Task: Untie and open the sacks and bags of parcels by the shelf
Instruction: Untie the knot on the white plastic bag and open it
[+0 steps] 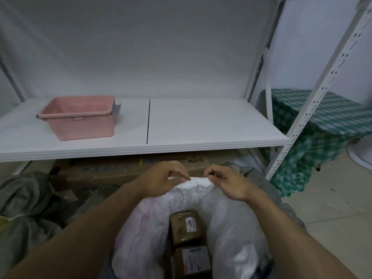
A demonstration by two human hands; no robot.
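Observation:
A white plastic bag stands in front of me below the shelf, its mouth spread wide. Inside lie two brown parcels with white labels, one above the other. My left hand pinches the far rim of the bag with curled fingers. My right hand pinches the same rim just to the right. The two hands are a few centimetres apart. Grey-green sacks slump on the floor at the left, and another grey sack shows behind the white bag at the right.
A white shelf board runs across above the bag, with a pink plastic bin on its left part. Cardboard boxes lie under the shelf. A perforated white upright stands at the right, a green checked cloth beyond it.

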